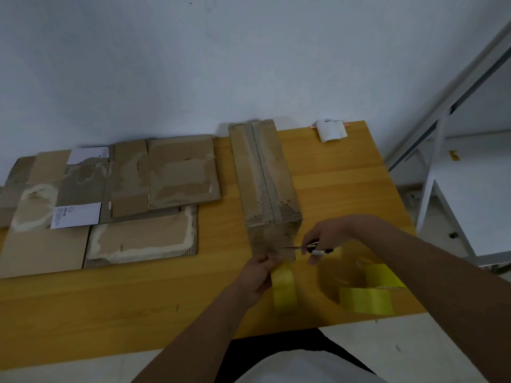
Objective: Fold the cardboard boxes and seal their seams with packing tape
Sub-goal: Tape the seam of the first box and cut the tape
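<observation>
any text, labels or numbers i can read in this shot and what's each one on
No text here can be read.
Lower white label on the flattened cardboard boxes: rows of small print and a round symbol, too small and blurred to read.
Upper white label, same pile: a faint line of print at its right edge, unreadable.
Folded box: no print visible.
Yellow tape rolls: no markings visible.

One folded-up long cardboard box (265,172) stands on the table (138,313). Three yellow tape rolls (284,288) (366,301) (383,275). One pair of scissors (307,247). A pile of flattened cardboard boxes (110,200), number unclear. Two hands (258,277) (323,236).
</observation>
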{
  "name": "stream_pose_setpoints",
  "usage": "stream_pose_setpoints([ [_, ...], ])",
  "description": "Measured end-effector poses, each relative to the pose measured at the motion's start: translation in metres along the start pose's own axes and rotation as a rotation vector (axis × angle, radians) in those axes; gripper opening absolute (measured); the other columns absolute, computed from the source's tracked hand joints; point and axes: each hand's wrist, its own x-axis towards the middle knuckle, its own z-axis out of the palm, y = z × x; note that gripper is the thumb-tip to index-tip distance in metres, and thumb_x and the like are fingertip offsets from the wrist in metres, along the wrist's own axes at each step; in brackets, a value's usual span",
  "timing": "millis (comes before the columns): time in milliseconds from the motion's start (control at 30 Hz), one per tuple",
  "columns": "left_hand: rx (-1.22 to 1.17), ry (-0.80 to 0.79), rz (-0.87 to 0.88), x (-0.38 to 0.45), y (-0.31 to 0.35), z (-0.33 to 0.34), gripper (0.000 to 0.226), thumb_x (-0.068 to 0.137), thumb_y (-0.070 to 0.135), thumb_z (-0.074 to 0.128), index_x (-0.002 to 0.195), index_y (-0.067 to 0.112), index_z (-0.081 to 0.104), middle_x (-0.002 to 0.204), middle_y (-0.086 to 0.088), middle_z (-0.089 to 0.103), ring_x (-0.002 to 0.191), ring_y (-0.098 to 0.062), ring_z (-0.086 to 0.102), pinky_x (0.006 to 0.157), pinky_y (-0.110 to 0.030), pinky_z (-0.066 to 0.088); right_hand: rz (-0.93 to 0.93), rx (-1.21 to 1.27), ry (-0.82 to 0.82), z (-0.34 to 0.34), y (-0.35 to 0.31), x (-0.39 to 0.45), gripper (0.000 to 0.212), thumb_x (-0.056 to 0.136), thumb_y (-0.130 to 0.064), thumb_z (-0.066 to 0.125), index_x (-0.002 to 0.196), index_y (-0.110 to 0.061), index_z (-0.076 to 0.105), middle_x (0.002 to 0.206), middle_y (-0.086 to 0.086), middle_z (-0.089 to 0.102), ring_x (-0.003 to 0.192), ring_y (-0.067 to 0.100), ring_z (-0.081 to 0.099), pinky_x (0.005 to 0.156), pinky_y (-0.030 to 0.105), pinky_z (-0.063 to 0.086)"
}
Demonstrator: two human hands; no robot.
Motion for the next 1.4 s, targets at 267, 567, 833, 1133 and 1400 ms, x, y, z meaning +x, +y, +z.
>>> stream_pose_setpoints([
  [267, 0.019, 0.002, -0.024, 0.000, 0.001, -0.002, 0.007, 0.094, 0.019, 0.067, 0.092, 0.012, 0.066, 0.090, -0.006, 0.068, 0.089, -0.026, 0.064, 0.088, -0.046, 0.054, -0.045, -0.037, 0.090, -0.007, -0.006, 0.004, 0.039, 0.083, -0.045, 0.074, 0.117, -0.027, 0.068, 0.101, -0.016, 0.053, 0.087, 0.010, 0.051, 0.083, 0.030, 0.041],
  [567, 0.072, 0.022, -0.028, 0.000, 0.005, -0.002, 0.008, 0.094, 0.019, 0.067, 0.096, 0.012, 0.065, 0.089, -0.006, 0.067, 0.087, -0.024, 0.063, 0.090, -0.044, 0.052, -0.044, -0.140, 0.166, -0.007, -0.010, 0.008, 0.026, 0.079, -0.038, 0.079, 0.101, -0.028, 0.070, 0.096, -0.008, 0.059, 0.075, 0.008, 0.054, 0.074, 0.031, 0.046],
  [833, 0.152, 0.022, -0.019, -0.004, 0.010, -0.006, 0.017, 0.094, 0.025, 0.066, 0.106, 0.013, 0.069, 0.104, -0.007, 0.071, 0.102, -0.026, 0.066, 0.089, -0.039, 0.055, -0.021, -0.291, 0.234, -0.007, -0.013, 0.005, 0.029, 0.081, -0.035, 0.078, 0.107, -0.023, 0.071, 0.107, -0.001, 0.066, 0.087, 0.018, 0.057, 0.076, 0.035, 0.052],
  [1133, 0.238, 0.123, -0.162, -0.018, 0.017, -0.063, 0.032, 0.097, 0.018, 0.061, 0.124, 0.000, 0.059, 0.099, -0.010, 0.068, 0.075, -0.021, 0.064, 0.060, -0.029, 0.053, 0.030, -0.365, 0.335, 0.004, -0.008, 0.009, 0.028, 0.088, -0.036, 0.071, 0.113, -0.024, 0.070, 0.105, 0.000, 0.071, 0.080, 0.016, 0.060, 0.062, 0.030, 0.046],
  [1400, 0.914, 0.471, 0.178, -0.017, 0.024, -0.122, 0.010, 0.095, 0.000, 0.053, 0.095, 0.009, 0.057, 0.100, -0.007, 0.039, 0.068, -0.022, 0.054, 0.036, -0.018, 0.038, -0.006, -0.297, 0.378, 0.028, -0.009, 0.029, 0.009, 0.090, -0.028, 0.068, 0.096, -0.025, 0.073, 0.098, 0.000, 0.071, 0.087, 0.017, 0.066, 0.071, 0.035, 0.055],
])
